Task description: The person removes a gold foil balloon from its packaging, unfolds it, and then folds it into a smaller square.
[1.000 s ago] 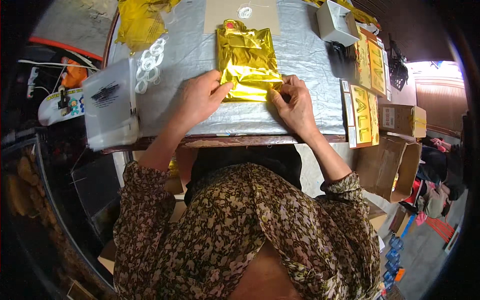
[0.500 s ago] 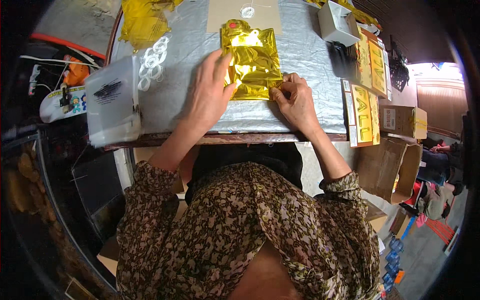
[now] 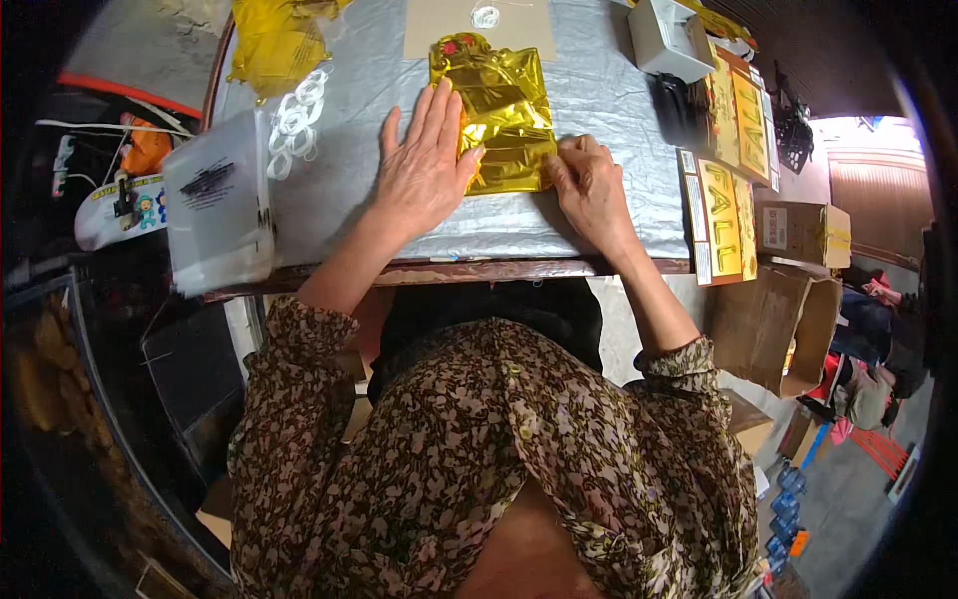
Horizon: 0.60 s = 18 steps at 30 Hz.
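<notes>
A flat, folded gold foil balloon [image 3: 502,110] lies on the table in front of me, with small red marks near its far left corner. My left hand [image 3: 424,160] rests palm down along its left edge. The fingers are stretched forward, and the thumb reaches onto the foil. At the near right corner, my right hand [image 3: 591,185] is closed, with thumb and bent fingers at the foil's edge. Whatever the right fingertips pinch is mostly hidden by the hand.
White ribbon loops [image 3: 295,125] and clear plastic bags [image 3: 222,200] lie to the left, with more gold foil [image 3: 274,45] beyond. A ribbon coil [image 3: 485,17] sits on cardboard at the far side. On the right are a white box [image 3: 671,42] and yellow printed packages [image 3: 726,220].
My left hand has flattened, its fingers now straighter along the foil's left edge. The foil's surface has shifted and looks less shiny. My right hand stays at the near right corner.
</notes>
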{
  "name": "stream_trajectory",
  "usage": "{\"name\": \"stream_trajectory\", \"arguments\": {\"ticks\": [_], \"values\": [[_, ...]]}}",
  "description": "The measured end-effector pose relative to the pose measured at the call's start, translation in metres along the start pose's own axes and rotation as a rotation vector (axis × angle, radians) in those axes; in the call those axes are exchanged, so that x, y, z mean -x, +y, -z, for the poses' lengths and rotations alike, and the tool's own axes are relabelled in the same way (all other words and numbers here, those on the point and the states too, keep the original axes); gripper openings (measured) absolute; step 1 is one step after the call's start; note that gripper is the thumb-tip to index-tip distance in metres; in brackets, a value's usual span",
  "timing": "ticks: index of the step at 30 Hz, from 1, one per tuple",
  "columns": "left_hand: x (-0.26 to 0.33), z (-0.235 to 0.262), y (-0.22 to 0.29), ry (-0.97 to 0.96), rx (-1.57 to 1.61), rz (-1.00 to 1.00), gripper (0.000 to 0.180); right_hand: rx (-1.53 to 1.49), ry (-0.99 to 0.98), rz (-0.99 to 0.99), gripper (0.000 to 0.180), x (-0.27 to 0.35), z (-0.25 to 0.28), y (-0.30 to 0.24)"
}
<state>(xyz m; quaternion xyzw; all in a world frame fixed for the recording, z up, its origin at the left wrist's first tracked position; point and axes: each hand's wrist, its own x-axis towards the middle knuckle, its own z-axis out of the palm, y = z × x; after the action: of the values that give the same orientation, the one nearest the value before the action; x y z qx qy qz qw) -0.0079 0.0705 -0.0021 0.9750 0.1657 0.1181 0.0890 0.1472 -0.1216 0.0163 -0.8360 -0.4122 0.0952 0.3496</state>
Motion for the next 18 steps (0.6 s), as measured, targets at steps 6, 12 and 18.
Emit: {"name": "stream_trajectory", "arguments": {"ticks": [6,12,18], "values": [[0.0007,-0.0017,0.0033,0.030,-0.009,0.015,0.071,0.079,0.125,-0.001,0.016,-0.0011,0.0010,-0.0087],[-0.0014,0.0000,0.0044,0.047,0.001,-0.010,0.067,0.075,0.153,0.044,0.014,-0.0003,0.0004,-0.0043],[-0.0008,-0.0001,0.0039,0.028,-0.031,-0.037,0.066,0.160,0.112,0.131,0.020,0.0015,0.0025,-0.0046]]}}
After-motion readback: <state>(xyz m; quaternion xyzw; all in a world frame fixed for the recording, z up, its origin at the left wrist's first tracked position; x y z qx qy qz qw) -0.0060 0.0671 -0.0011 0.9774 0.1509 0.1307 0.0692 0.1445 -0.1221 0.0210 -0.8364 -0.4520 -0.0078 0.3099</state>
